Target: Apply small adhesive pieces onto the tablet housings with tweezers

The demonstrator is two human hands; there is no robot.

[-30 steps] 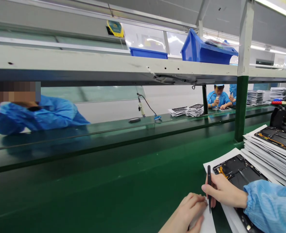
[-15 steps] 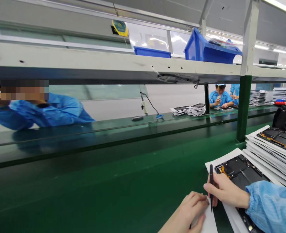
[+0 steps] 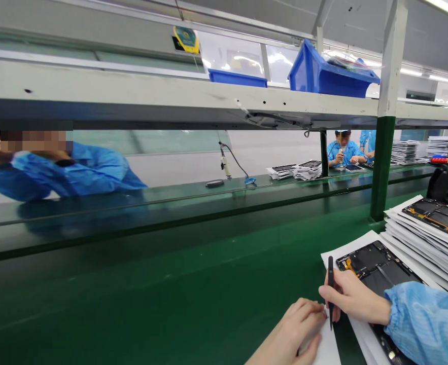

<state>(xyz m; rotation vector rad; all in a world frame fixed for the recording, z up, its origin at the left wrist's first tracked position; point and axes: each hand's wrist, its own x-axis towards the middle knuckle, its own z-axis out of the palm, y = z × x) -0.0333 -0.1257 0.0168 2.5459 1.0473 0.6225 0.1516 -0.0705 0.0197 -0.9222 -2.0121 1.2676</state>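
Observation:
My right hand (image 3: 345, 298) is closed around a pair of black tweezers (image 3: 331, 276), held upright with the tip down over a white sheet (image 3: 328, 342). My left hand (image 3: 295, 332) sits just left of it at the bottom edge, fingers bent and pressed together on that sheet. Its fingertips almost meet the tweezers, and what lies right under them is hidden. Beneath my right wrist is an opened black tablet-like device (image 3: 383, 266) with an orange flex cable, resting on white paper. My sleeve covers part of it.
At right rises a stack of paper-interleaved devices (image 3: 429, 248). A green-and-white post (image 3: 383, 167) stands behind it, carrying a shelf (image 3: 151, 99) with a blue bin (image 3: 322, 73). Across the green bench (image 3: 151, 294), a person in blue (image 3: 90, 170) leans at left; others sit farther right.
My hands and the tweezers hold nearly the same place. The view has shifted very slightly. Across the bench, the far seated person's head and hands have moved a little.

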